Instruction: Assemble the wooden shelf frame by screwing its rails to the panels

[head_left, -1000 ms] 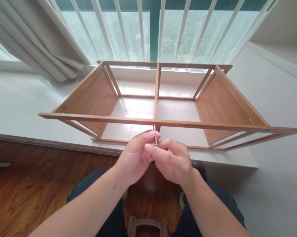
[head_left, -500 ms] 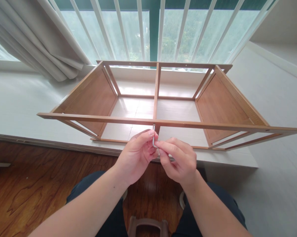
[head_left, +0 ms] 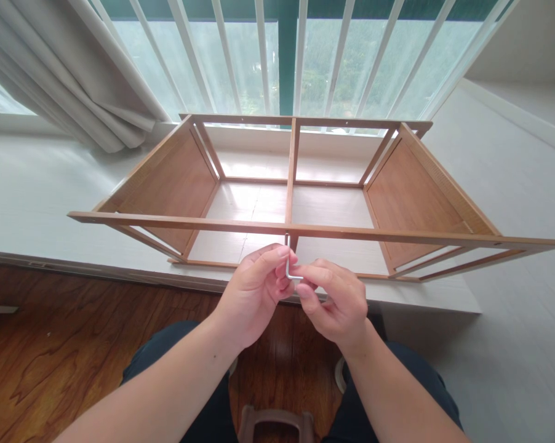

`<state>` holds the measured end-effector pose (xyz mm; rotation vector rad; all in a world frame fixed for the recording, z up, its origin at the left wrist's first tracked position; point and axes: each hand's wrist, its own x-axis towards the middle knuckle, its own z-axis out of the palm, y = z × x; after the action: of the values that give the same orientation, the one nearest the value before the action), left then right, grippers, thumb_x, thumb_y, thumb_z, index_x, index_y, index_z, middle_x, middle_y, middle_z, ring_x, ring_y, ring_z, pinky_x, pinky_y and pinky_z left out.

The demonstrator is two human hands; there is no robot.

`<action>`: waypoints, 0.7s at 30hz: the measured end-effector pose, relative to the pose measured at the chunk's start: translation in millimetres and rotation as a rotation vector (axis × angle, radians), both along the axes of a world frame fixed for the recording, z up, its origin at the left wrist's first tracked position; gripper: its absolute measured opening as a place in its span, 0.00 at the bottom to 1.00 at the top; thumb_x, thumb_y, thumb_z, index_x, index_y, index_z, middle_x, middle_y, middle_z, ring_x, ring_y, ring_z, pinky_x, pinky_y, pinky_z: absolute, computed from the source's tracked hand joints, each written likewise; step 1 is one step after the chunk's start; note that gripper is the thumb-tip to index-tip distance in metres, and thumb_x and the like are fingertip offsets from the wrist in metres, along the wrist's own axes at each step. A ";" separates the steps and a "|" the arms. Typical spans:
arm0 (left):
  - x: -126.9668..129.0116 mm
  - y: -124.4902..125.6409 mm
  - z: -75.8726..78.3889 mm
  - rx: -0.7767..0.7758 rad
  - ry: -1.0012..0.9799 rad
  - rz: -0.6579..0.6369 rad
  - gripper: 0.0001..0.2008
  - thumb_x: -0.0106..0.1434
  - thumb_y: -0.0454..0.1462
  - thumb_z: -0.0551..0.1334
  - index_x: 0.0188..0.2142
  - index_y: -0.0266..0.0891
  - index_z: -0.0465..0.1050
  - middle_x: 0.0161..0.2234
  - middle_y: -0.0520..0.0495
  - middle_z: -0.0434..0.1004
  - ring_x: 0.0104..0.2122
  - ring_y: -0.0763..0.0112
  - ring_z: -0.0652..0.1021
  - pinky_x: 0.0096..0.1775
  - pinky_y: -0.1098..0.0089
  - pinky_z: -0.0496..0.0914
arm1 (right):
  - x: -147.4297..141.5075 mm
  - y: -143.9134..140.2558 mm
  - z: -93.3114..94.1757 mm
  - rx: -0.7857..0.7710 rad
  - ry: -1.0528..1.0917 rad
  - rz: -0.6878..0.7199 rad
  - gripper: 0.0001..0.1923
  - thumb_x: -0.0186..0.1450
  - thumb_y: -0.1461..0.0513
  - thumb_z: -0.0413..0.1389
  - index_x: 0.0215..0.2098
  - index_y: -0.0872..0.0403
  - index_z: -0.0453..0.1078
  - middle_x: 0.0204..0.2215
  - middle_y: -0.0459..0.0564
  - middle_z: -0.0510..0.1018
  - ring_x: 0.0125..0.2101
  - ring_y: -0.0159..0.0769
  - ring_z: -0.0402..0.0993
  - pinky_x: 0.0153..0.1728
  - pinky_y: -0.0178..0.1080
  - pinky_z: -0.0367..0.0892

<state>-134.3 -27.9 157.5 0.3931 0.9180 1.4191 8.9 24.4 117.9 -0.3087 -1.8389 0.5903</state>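
An L-shaped silver Allen key [head_left: 287,266] stands upright against the near rail of a brown wooden frame [head_left: 203,222], at the middle upright. Its top end meets the rail's front face. With thumb and fingers, my left hand [head_left: 259,283] pinches the key's long arm. My right hand [head_left: 335,295] has the bent short arm between index finger and thumb, the tip of that arm pointing right. The screw or hole that the key meets is too small to make out.
The frame, with solid side panels [head_left: 167,178], lies on a white window ledge [head_left: 32,178]. Behind it are a barred window [head_left: 240,67] and a grey curtain [head_left: 88,80]. Below are the wooden floor [head_left: 74,351] and a stool's edge [head_left: 277,416] between my knees.
The Allen key has turned slightly, so its short arm now shows pointing right. My right index finger and thumb have spread a little. The wooden frame stays in place.
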 end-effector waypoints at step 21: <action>0.5 3.0 3.5 -0.162 -0.106 0.089 0.18 0.45 0.40 0.81 0.30 0.34 0.78 0.25 0.55 0.73 0.24 0.81 0.71 0.29 0.78 0.70 | -6.8 -3.1 -1.0 0.154 -0.050 0.040 0.23 0.72 0.71 0.55 0.62 0.50 0.75 0.30 0.46 0.76 0.29 0.31 0.73 0.31 0.34 0.73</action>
<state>-133.8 -24.8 161.0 0.1556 0.9659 1.4203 2.1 21.3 116.9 -0.1853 -1.9300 0.4692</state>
